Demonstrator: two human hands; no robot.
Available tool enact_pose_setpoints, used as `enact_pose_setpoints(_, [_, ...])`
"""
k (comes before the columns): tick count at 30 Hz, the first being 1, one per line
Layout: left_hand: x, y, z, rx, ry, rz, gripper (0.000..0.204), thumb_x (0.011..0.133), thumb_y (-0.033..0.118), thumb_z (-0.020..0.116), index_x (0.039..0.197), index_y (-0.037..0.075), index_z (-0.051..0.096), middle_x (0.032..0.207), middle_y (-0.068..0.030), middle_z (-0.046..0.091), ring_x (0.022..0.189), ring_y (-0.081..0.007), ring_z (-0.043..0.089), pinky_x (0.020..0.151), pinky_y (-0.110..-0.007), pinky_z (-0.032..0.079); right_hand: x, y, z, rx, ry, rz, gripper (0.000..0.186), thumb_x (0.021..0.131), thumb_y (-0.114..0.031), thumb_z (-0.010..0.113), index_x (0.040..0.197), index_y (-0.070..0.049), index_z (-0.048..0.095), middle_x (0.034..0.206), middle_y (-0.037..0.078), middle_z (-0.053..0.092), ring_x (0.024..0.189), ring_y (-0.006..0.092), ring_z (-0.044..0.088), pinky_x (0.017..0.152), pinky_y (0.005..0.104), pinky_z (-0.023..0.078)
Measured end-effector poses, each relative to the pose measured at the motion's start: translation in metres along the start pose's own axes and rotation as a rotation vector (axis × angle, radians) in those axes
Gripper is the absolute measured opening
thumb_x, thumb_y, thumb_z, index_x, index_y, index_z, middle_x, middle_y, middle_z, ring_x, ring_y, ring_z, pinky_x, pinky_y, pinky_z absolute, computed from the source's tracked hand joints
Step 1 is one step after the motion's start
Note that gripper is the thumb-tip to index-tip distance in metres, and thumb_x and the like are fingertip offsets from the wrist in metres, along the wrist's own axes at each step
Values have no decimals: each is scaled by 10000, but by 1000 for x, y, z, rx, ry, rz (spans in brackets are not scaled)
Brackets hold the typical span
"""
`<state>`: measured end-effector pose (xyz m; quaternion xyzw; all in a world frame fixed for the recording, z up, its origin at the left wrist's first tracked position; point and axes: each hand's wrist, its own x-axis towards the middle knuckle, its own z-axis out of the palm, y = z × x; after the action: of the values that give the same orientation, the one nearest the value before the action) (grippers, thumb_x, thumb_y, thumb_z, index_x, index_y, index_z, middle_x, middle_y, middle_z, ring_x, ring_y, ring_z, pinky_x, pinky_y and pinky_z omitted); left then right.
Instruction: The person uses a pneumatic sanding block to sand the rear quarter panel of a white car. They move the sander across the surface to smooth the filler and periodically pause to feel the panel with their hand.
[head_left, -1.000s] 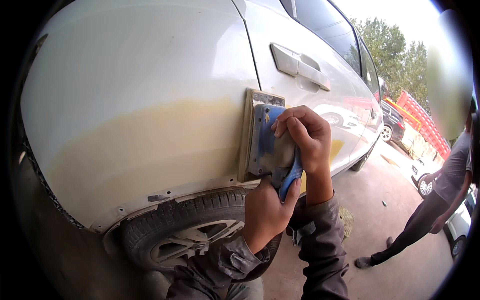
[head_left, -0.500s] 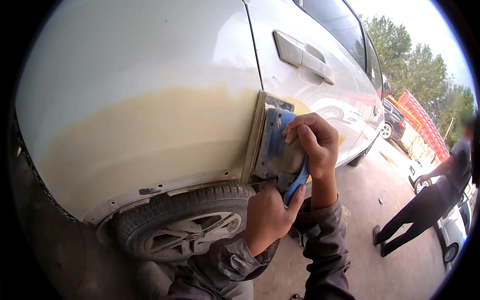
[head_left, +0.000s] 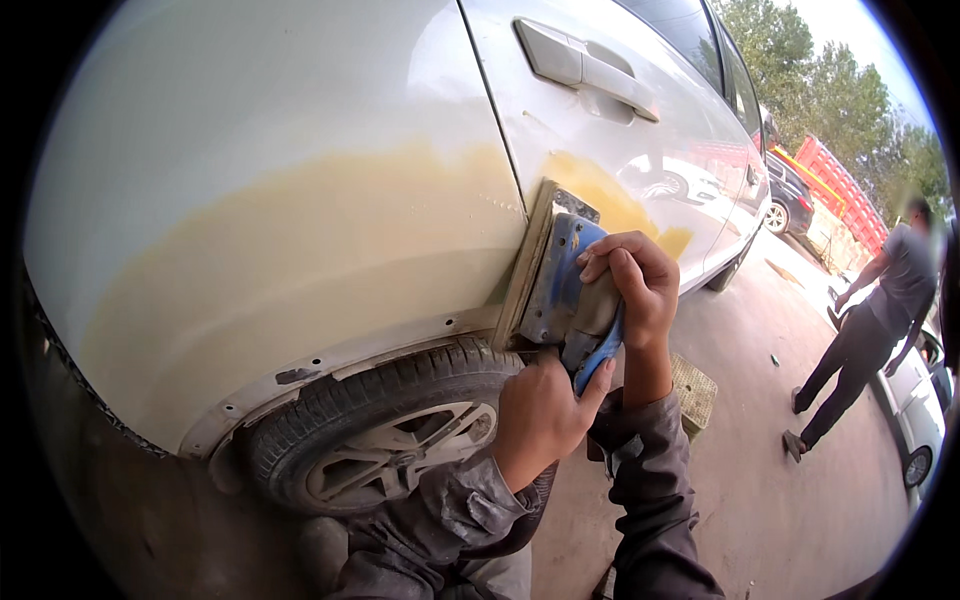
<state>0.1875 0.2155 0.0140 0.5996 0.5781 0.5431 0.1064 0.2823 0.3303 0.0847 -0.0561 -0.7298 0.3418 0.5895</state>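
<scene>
A blue and grey sander with a long flat pad lies against the white car's side, over the gap between rear panel and door, just above the wheel. My right hand is closed round its upper body. Lower down, my left hand grips the sander's blue handle end. Both hands keep hold of the one tool. Yellowish filler covers much of the rear panel, and a second yellow patch shows on the door beyond the pad. The pad's working face is hidden against the car.
Below the panel is the rear tyre, under a wheel arch edge with several holes. A door handle juts out above. A yellowish block-shaped object sits on the ground by my right forearm. At right a person walks near a white car.
The sander and both hands have shifted rightward along the panel, toward the door. My view has moved slightly. The person at right has changed stride and now stands more upright in view.
</scene>
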Motion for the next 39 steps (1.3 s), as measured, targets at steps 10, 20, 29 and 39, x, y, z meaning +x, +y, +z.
enact_pose_setpoints(10, [1, 7, -27, -66, 95, -4, 530, 918, 449, 642, 942, -80, 630, 750, -284, 657, 734, -471, 658, 647, -528, 503, 19, -13, 29, 111, -19, -56, 161, 966, -64, 543, 949, 47, 659, 844, 88, 689, 772, 145, 650, 743, 276, 516])
enact_pose_setpoints(20, [-9, 6, -37, 14, 91, -23, 505, 922, 427, 651, 918, -77, 618, 730, -296, 640, 706, -493, 637, 647, -505, 515, 9, -12, 37, 92, 47, -37, 150, 957, -61, 553, 931, 40, 660, 821, 90, 691, 757, 150, 647, 738, 280, 517])
enact_pose_setpoints(29, [-53, -3, -109, -238, 279, -40, 460, 945, 413, 646, 950, -47, 640, 725, -178, 681, 684, -332, 699, 591, -418, 518, 20, -76, 140, 103, -294, -71, 107, 938, -8, 541, 928, 54, 628, 796, 117, 678, 786, 174, 657, 771, 301, 526])
enact_pose_setpoints(39, [-26, 3, -77, -14, 115, 11, 534, 926, 465, 650, 861, -65, 619, 675, -264, 635, 654, -460, 648, 575, -493, 502, 15, -38, 81, 98, -46, -90, 137, 952, -60, 560, 931, 40, 651, 783, 77, 686, 769, 137, 647, 741, 265, 511])
